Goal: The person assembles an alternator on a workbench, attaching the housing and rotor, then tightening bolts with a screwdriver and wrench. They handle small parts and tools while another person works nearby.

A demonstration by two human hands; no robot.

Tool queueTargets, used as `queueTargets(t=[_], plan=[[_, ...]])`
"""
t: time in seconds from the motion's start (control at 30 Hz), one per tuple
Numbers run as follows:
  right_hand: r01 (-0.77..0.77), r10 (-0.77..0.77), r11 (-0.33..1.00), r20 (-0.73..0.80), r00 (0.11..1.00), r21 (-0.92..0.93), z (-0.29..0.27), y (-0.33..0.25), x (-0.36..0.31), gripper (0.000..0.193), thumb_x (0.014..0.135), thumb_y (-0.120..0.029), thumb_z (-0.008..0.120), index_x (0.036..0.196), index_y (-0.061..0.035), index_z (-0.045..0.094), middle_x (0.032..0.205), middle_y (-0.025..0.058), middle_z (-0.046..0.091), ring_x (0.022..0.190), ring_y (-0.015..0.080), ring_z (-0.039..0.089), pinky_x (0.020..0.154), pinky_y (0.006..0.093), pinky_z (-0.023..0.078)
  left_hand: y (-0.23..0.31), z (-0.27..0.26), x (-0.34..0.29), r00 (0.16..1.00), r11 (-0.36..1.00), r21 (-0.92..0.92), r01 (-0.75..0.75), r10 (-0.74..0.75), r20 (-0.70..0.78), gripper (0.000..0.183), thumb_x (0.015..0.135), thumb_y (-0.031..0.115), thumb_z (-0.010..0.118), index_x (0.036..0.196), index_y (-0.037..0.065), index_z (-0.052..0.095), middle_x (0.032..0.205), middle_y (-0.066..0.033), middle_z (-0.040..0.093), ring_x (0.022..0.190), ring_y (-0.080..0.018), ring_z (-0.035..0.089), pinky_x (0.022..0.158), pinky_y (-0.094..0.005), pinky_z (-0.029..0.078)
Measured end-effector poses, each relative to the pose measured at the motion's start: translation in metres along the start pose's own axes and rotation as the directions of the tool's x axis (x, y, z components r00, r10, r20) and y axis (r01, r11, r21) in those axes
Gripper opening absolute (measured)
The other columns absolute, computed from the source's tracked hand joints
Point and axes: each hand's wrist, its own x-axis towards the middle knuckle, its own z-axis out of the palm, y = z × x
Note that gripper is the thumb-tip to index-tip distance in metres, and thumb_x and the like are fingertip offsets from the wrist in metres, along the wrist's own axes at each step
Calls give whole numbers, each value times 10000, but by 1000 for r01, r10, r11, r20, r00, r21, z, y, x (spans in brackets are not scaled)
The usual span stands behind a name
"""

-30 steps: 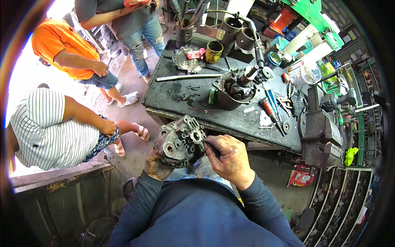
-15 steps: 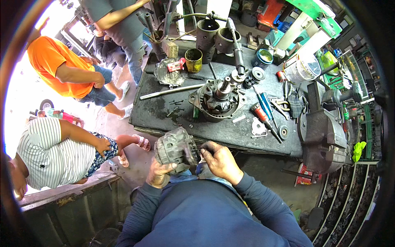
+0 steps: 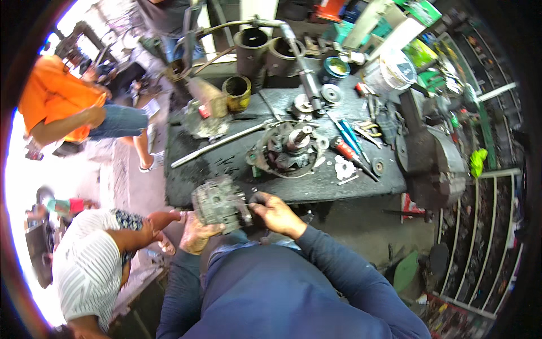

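My left hand (image 3: 196,234) grips a grimy grey alternator housing (image 3: 217,202) from below and the left, holding it over the bench's front edge. At the housing's right side is my right hand (image 3: 278,217), its thumb and fingers pinched together. Whatever those fingers hold is too small and blurred to make out. Beyond my hands, an alternator rotor (image 3: 298,139) stands with its shaft up inside a metal end housing (image 3: 257,160) on the bench. A long metal bar (image 3: 217,145) lies left of it, near several small dark bolts (image 3: 227,164).
On the dark bench (image 3: 186,186), a red-handled tool (image 3: 345,148), blue tools (image 3: 349,133) and pliers (image 3: 368,129) lie right. A large vise (image 3: 437,164) fills the right end. Cans (image 3: 237,96) stand behind. People in orange (image 3: 62,96) and stripes (image 3: 90,254) are at left.
The view has shifted, and the bench now appears farther left. My hands have brought the housing forward over the bench edge, tilting it. The people at left have changed posture.
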Motion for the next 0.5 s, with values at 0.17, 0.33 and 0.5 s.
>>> queueTargets(t=[0.17,0.33,0.5], plan=[[12,-7,999,-126,992,40,5,2,4,209,1003,-188,605,1042,13,646,886,136,672,835,213,593,807,385,499,11,-7,24,992,994,-86,61,-50,119,668,735,-8,763,1375,-43,572,1260,-136,698,1121,-278,691,1009,-407,547],[-13,16,1000,-229,973,16,-12,6,-34,241,997,-187,620,1099,31,637,994,206,700,935,268,667,844,405,509,6,24,31,963,948,-234,217,-168,212,819,725,12,741,1491,-23,453,1400,-163,620,1257,-330,629,1101,-453,503],[-60,71,997,-325,943,44,-35,20,-85,246,1007,-182,611,1110,42,616,994,200,687,924,287,657,852,402,511,-7,74,41,911,912,-226,343,-264,317,894,675,32,762,1506,-22,437,1428,-167,604,1309,-331,594,1146,-461,458]])
